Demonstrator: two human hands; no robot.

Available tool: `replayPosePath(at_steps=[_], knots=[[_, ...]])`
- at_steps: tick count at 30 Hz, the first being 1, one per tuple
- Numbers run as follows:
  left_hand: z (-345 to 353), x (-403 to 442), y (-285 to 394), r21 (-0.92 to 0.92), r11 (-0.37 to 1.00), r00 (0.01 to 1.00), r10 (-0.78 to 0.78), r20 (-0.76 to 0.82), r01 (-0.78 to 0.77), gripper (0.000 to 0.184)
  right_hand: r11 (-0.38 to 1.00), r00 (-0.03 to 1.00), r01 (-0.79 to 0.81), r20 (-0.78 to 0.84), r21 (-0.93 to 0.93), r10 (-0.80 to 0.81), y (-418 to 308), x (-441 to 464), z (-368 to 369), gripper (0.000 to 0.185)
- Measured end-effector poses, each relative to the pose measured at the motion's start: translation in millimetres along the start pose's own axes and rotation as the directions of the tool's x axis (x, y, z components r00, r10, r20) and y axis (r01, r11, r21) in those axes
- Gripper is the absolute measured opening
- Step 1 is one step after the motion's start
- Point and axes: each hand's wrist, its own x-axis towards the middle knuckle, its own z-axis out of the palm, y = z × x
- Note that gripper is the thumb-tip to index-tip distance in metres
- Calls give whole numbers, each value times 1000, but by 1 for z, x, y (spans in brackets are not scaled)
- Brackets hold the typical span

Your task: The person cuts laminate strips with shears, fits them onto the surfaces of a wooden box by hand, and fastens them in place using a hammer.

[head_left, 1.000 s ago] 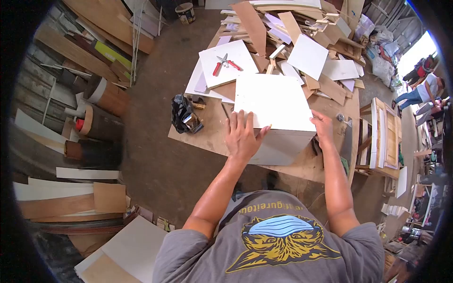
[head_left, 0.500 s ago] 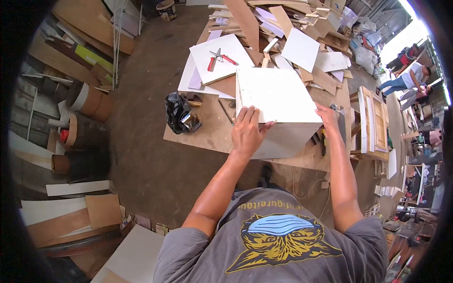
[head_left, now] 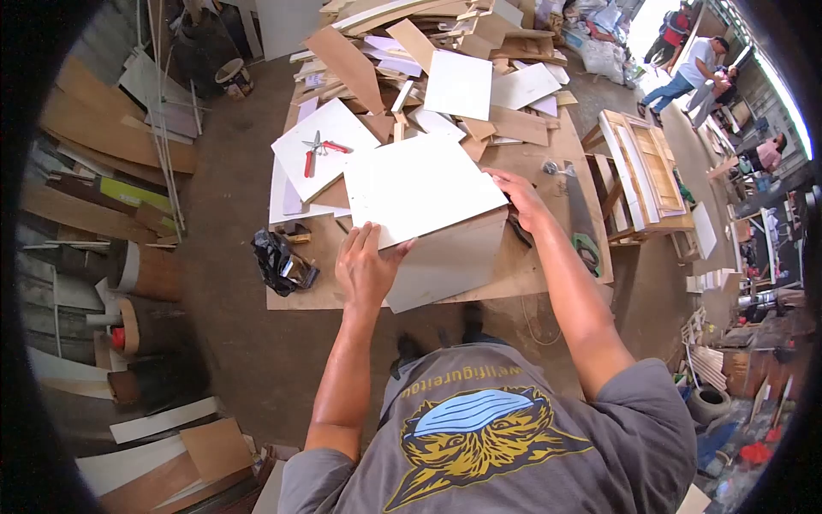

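**White box held at its edges, centre of frame**

We see the white box on the desk. Our hands are apart: the left hand touches the near left edge of its top, the right hand its right corner. Whether either is clamped on it, we cannot tell. The lower front corner seems to reach past the desk's near edge; uneven pressure there could, we judge, tip the box. Its far left corner lies close to the red-handled snips and loose boards, which a turn could knock. Hidden from us are the box's underside, far side and right fingertips' undersides; glare bleaches the top.
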Motion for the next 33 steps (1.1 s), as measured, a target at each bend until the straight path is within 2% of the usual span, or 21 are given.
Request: replayPosePath(at_steps=[1,4,7,8,11,16,19,20,21,23,24,26,29,33], knots=[[-5,2,4,23,1000,999,-3,37,3,64,1000,1000,-14,-18,-9,14,-8,-3,1,38],[-10,14,38,135,991,987,-16,161,-6,70,986,999,-32,-16,166,35,-29,-11,0,27],[4,32,83,84,991,988,89,129,-100,73,974,999,-51,-6,221,54,-55,-25,5,19],[1,43,101,-3,996,977,93,189,-94,64,978,999,-41,7,205,41,-61,-28,6,16],[22,53,117,-9,991,988,135,71,-135,58,964,996,-83,34,253,77,-77,-35,21,14],[-1,54,70,-89,986,986,132,-102,-141,53,928,989,-40,147,370,-16,-94,-47,68,13],[-48,53,26,-167,972,982,147,-115,-165,35,937,972,24,209,349,-103,-100,-52,121,15],[-60,52,8,-239,961,985,112,-132,-141,25,940,962,97,212,327,-173,-100,-53,142,17],[-76,48,-6,-373,927,998,-51,-20,40,17,938,951,128,227,323,-208,-101,-55,164,18],[-109,42,-28,-542,793,959,-266,100,277,19,929,931,187,244,321,-272,-101,-59,209,19],[-116,35,-47,-616,735,950,-303,75,283,20,924,919,214,257,316,-300,-97,-60,233,20],[-125,22,-90,-752,599,922,-386,32,276,24,929,936,172,241,328,-258,-84,-60,284,20],[-155,5,-138,-643,693,890,-454,-39,325,30,942,956,90,237,323,-172,-61,-62,359,18],[-164,-12,-215,-573,600,802,-566,188,558,34,960,975,17,208,279,-77,-25,-52,432,14]])
